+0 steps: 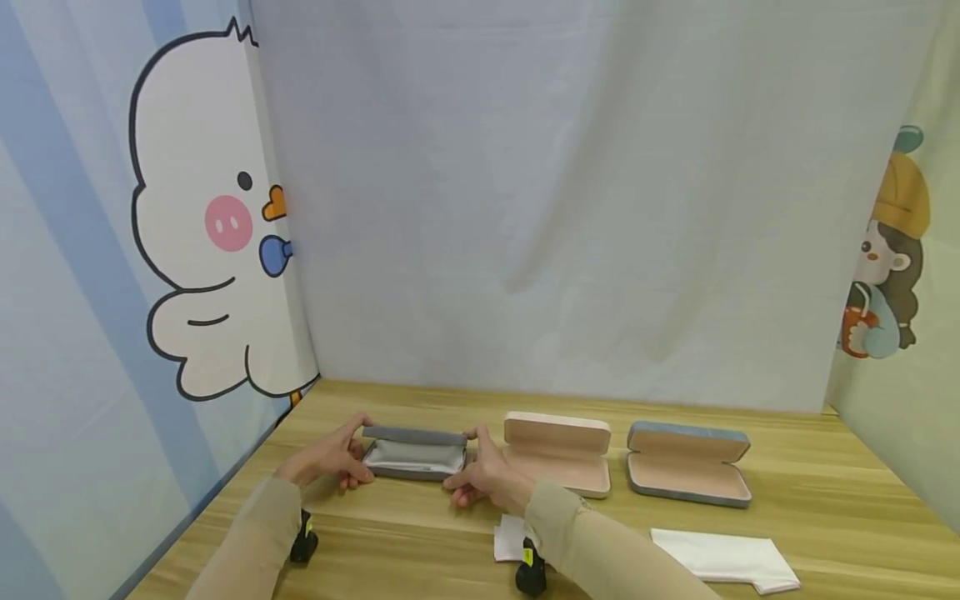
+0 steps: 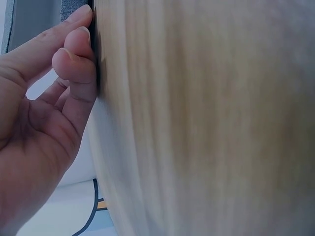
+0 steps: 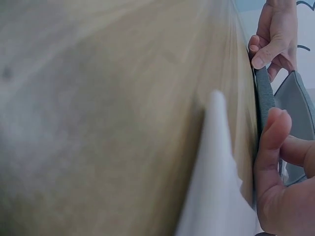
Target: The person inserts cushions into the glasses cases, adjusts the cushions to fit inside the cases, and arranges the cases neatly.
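Note:
A grey glasses case stands at the left of the table with its lid partly raised. Folded pale cloth lies inside it. My left hand holds the case's left end, thumb at the front corner and a finger up at the lid. At the opposite end my right hand grips in the same way, thumb low at the front corner and forefinger by the lid. In the right wrist view, both hands and the case's front wall show; the left wrist view catches only a corner of the case.
Right of my hand stands a white glasses case with pink lining, lid up. Beyond it is an opened blue-grey case. A folded white cloth lies in front, and small white pieces sit by my right wrist. Curtains enclose the wooden table.

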Demonstrator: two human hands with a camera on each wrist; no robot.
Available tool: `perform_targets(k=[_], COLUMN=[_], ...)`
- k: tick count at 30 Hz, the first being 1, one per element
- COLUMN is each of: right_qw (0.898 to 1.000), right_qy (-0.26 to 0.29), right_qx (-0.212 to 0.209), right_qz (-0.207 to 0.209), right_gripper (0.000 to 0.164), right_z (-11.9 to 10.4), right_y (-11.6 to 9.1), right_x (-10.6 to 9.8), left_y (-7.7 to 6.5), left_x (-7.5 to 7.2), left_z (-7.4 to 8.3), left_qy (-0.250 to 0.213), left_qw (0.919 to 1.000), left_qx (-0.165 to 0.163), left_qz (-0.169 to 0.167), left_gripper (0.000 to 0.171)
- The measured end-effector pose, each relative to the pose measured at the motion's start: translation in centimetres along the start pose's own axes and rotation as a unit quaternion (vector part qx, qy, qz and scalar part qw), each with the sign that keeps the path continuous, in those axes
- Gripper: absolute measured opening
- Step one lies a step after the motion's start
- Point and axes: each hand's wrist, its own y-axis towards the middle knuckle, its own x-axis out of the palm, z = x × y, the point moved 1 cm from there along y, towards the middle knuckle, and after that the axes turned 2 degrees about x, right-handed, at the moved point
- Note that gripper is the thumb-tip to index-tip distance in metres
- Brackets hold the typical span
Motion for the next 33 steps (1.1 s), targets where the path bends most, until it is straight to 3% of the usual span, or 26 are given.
perform_targets(k=[24, 27, 33], right_qw=[0.999, 0.998, 0.993], right_qy=[-0.035, -0.052, -0.108], right_qx=[-0.023, -0.023, -0.044], right_qz=[0.007, 0.004, 0.006], right_gripper=[0.072, 0.076, 0.072], right_z=[-0.1, -0.5, -2.7], right_y=[-0.8, -1.1, -2.2], right_x=[0.5, 0.2, -1.3], left_y=[-0.3, -0.4, -1.2], left_x=[0.3, 0.5, 0.7], left_z=[0.1, 0.6, 3.6], left_qy=[0.038, 0.055, 0.158], left_qw=[0.9992, 0.9983, 0.9856], left_qx=[0.012, 0.019, 0.02], left_qz=[0.003, -0.003, 0.057], left_gripper=[0.065, 0.073, 0.082])
